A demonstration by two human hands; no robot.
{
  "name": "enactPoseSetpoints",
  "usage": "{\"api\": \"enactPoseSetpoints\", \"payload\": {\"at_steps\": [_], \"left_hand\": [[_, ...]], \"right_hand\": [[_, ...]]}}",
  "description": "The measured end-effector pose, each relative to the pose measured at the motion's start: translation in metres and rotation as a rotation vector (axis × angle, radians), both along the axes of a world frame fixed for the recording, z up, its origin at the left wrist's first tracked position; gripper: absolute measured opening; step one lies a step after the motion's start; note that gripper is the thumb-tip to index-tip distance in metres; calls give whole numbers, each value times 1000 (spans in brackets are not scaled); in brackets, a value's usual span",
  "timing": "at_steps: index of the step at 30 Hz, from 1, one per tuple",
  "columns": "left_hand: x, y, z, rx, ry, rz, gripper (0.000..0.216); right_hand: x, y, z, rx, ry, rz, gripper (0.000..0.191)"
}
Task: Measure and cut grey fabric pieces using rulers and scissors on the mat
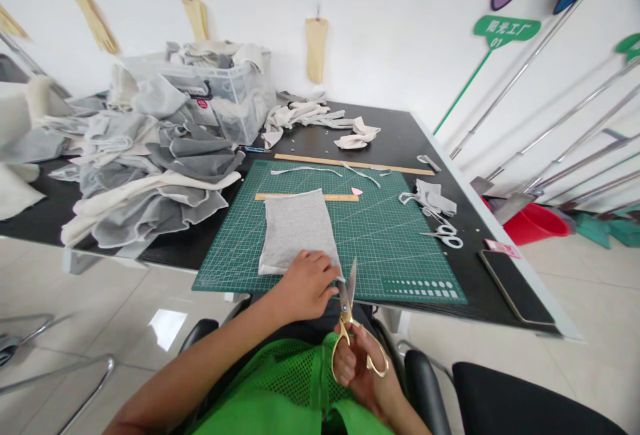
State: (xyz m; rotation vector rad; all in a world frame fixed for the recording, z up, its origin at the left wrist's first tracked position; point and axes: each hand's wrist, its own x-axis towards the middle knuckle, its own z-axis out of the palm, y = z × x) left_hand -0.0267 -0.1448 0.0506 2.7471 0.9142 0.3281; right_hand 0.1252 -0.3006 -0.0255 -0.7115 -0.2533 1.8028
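Note:
A folded piece of light grey fabric [300, 228] lies on the green cutting mat [390, 248], over part of a wooden ruler [345, 198]. My left hand [309, 283] is on the fabric's near right corner, fingers bent and gripping its edge. In my right hand [357, 358] are gold-handled scissors [345, 312], thumb and fingers through the loops. Their blades are spread and point away from me, with the left blade at the fabric's corner beside my left fingertips.
Piled fabric [130, 155] and a filled clear bin [240, 98] stand at left. A second wooden ruler [350, 163] lies behind the mat. Fabric strips [310, 170], white-handled scissors [450, 240], scraps [435, 198] and a phone [515, 285] lie about the table.

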Motion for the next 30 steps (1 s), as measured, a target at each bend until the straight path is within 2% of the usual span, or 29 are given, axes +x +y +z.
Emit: {"api": "enactPoseSetpoints", "payload": {"at_steps": [6,13,17,20,26,30], "left_hand": [[1,6,0,-46,26,-27,21],[10,-2,2,41,76,11,26],[13,-2,-1,79,99,-2,18],[16,-1,-7,115,105,19,15],[25,-6,-28,198,60,147,18],[25,-11,-40,263,12,166,15]], "right_hand": [[21,-19,-4,2,115,113,43],[15,-15,-6,49,164,70,43],[11,-14,-5,86,160,68,45],[8,-13,-8,134,154,93,45],[-1,-11,-16,240,53,69,43],[-7,-15,-10,190,-14,0,37]]}}
